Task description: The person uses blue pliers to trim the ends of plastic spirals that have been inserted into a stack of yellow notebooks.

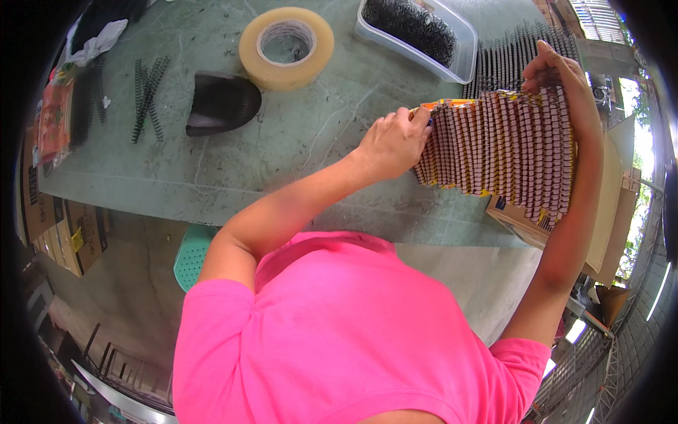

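Observation:
A row of spiral-bound notebooks (pixel 498 145) stands packed together at the right of the table, their coiled spines turned toward me and yellow edges showing between them. My left hand (pixel 395 141) grips the left end of the row, fingers closed over its far edge beside an orange and yellow cover. At the far right corner, my right hand (pixel 561 74) is curled against the row with bent fingers. The right forearm runs along the row's right side. Part of the right fingertips is hidden behind the notebooks.
Behind the row lie many black coils (pixel 519 53), beside a clear plastic tub (pixel 462 63) of black pieces. A tape roll (pixel 311 67), a black curved piece (pixel 222 104) and loose coils (pixel 148 99) lie leftward. A cardboard box (pixel 519 218) stands below the table's right edge.

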`<state>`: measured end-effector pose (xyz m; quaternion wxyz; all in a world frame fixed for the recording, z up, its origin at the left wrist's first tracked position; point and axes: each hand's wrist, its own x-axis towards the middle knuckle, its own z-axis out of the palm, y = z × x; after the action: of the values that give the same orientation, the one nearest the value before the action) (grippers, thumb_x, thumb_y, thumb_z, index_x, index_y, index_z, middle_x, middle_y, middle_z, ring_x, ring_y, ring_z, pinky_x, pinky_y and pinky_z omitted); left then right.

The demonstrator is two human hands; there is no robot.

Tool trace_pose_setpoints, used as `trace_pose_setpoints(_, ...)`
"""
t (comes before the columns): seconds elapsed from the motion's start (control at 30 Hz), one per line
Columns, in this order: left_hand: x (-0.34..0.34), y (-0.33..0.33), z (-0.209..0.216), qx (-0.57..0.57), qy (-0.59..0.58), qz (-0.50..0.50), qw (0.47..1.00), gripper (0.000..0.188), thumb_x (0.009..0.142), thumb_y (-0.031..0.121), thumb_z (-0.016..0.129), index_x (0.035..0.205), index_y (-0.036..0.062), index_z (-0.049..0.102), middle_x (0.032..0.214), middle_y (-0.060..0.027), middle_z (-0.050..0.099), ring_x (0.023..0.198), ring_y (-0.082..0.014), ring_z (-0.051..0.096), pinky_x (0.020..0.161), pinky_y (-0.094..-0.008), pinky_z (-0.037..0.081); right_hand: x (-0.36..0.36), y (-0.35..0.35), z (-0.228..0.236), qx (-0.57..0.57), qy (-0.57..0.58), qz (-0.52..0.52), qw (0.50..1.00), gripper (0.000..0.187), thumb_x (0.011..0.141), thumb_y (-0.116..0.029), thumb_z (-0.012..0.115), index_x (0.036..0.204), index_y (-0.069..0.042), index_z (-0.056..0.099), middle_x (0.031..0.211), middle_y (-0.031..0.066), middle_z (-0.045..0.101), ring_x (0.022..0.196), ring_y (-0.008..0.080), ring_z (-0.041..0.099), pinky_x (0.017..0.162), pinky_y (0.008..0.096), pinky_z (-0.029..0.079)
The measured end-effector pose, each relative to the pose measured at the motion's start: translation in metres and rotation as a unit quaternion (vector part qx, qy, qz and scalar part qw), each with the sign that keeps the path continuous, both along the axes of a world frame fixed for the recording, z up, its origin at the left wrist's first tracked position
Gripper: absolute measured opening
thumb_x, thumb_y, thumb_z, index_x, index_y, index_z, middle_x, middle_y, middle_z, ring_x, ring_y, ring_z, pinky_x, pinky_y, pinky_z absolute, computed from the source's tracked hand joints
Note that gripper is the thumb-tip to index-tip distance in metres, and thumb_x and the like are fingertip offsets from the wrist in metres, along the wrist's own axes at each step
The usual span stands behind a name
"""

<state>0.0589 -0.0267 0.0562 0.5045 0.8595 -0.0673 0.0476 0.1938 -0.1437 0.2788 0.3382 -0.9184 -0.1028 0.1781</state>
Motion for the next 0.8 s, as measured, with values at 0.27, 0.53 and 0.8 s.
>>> trace_pose_setpoints(0.27,0.002,0.018,0.018,-0.488,0.309,-0.212,0.788,0.03,0.095,0.032,0.033,0.105,0.0075,0.046,0.09,-0.01,0.059,0.077,-0.0198,0.061,0.067,-0.032,0.049,0.004,-0.004,0.001,0.008,0.013,-0.007,1.0,0.04,0.085,-0.04,0.055,0.07,-0.003,0.061,0.063,0.0044,0.057,0.059,0.0095,0.057,0.055,0.0209,0.045)
trace_pose_setpoints(0.53,0.0,0.009,0.018,-0.126,0.109,-0.056,0.984,0.034,0.094,0.035,0.036,0.108,0.0059,0.046,0.091,-0.011,0.059,0.08,-0.0213,0.062,0.068,-0.0343,0.05,0.006,-0.006,0.001,0.017,0.029,-0.004,0.999,0.039,0.085,-0.039,0.056,0.071,-0.003,0.06,0.063,0.0042,0.057,0.058,0.0094,0.057,0.055,0.0218,0.046)
trace_pose_setpoints(0.8,0.0,0.026,0.023,-0.394,0.268,-0.186,0.859,0.034,0.095,0.036,0.035,0.106,0.0051,0.046,0.089,-0.0085,0.057,0.079,-0.0178,0.06,0.069,-0.0326,0.049,0.004,-0.007,0.002,0.001,0.007,-0.024,1.0,0.041,0.084,-0.042,0.056,0.072,-0.003,0.061,0.064,0.0047,0.058,0.058,0.0094,0.057,0.053,0.0214,0.046)
